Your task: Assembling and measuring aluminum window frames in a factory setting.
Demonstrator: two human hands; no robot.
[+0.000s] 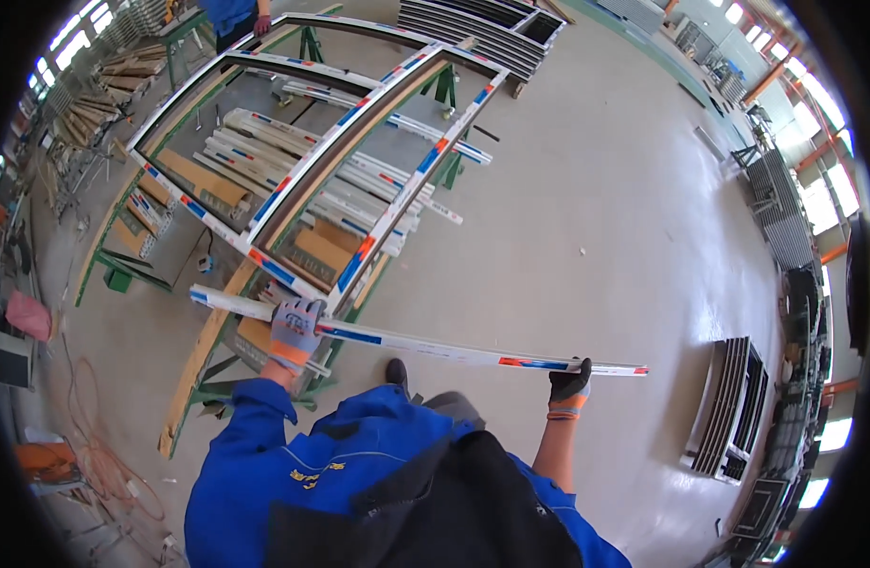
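A long white profile strip (425, 347) with blue and red film patches lies across in front of me. My left hand (295, 328), in a grey and orange glove, is closed over the strip towards its left end, back of the hand up. Near the right end, my right hand (569, 381) grips it in a black and orange glove, with the thumb up against the strip. Just beyond the strip lies a large white window frame (435, 156) with dark inner edges and a dividing bar. The near corner of this frame is close to my left hand.
Green trestles (117, 276) with wooden beams (203, 364) carry the frame; white profiles (264, 147) lie beneath it. A co-worker's gloved hand (262, 25) touches its far side. Dark frames are stacked at the back (473, 33) and right (724, 407). Hoses (103, 464) lie left.
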